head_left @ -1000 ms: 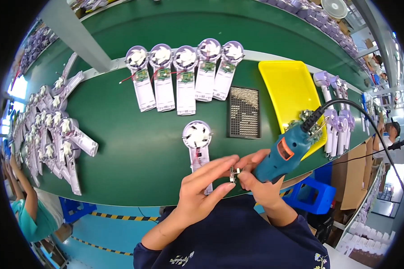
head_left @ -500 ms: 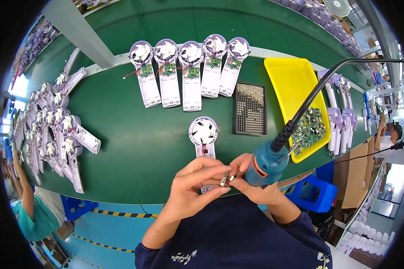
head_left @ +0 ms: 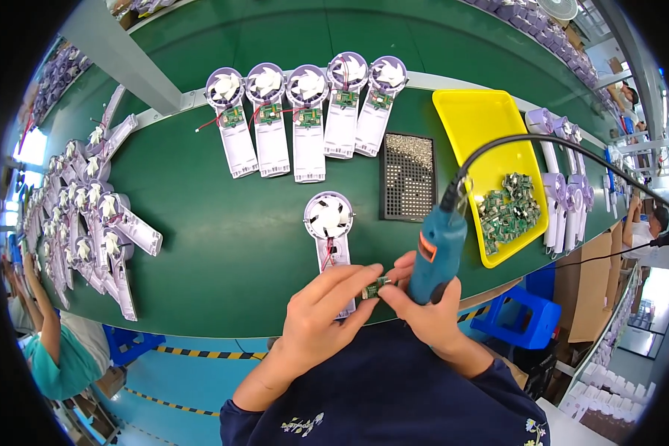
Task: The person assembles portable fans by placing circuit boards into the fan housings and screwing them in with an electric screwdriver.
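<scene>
I see the green table filling most of the frame, curving from upper left to lower right. On its right side lies a yellow tray with a heap of small green circuit boards in its lower half. Along the left edge of the frame sits a crowd of pale purple fan shells, and a row of five more fan halves lies across the upper middle, their boards and red wires showing. Just left of the tray is a black screw holder. Near the lower middle, one open fan half lies with its white blades up, its handle running under my hands. My right hand is wrapped shut around a blue electric screwdriver, held upright with its black cable arching toward the right of the frame. My left hand has its fingers pinched closed on a small circuit board, held between both hands right over the fan's handle, at the table's near edge.
</scene>
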Motion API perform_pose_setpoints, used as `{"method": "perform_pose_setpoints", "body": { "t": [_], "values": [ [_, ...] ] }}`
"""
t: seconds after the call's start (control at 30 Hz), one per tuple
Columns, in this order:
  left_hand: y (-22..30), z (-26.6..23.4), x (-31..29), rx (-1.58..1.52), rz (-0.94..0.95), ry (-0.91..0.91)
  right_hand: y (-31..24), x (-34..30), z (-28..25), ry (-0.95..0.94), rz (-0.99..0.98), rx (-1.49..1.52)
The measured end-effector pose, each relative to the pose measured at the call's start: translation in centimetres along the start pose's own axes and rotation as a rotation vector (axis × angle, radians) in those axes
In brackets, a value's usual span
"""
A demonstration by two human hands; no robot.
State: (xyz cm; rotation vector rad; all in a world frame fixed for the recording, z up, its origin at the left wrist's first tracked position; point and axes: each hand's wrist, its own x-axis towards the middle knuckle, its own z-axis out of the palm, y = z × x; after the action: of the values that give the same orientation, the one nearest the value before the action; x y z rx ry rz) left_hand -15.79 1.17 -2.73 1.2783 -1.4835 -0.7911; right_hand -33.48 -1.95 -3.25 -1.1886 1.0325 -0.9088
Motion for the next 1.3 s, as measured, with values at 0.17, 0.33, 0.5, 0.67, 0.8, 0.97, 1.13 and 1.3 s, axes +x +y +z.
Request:
{"method": "perform_pose_setpoints", "body": {
  "t": [0.17,0.33,0.5,0.67,0.8,0.97,1.13,1.3],
  "values": [
    [-1.3,0.3,0.1,-0.128,0.114,0.050,-0.1,0.0,-0.7,-0.044,0.346,0.499],
    [-1.9,0.8,-0.6,-0.317,0.075,0.083,-0.2,-0.1,-0.3,-0.120,0.374,0.485],
    [-1.9,0.0,-0.5,-0.424,0.078,0.047,0.6,0.0,-1.5,-0.298,0.177,0.422],
    [-1.9,-0.3,-0.6,-0.502,0.045,-0.005,1.2,0.3,-2.2,-0.425,0.226,0.473],
    [-2.2,-0.2,-0.9,-0.668,-0.050,-0.038,1.7,0.3,-2.0,-0.432,0.258,0.389],
    [-1.6,-2.4,-0.9,-0.106,0.065,0.101,1.4,1.1,-2.3,-0.225,0.297,0.244],
    [-3.5,-4.0,-0.2,0.245,-0.047,-0.045,-0.5,2.5,-0.6,-0.060,0.267,-0.054],
    [-5.0,-2.2,0.0,0.190,-0.044,-0.023,-0.6,3.3,0.7,-0.122,0.129,-0.293]
  ]
}}
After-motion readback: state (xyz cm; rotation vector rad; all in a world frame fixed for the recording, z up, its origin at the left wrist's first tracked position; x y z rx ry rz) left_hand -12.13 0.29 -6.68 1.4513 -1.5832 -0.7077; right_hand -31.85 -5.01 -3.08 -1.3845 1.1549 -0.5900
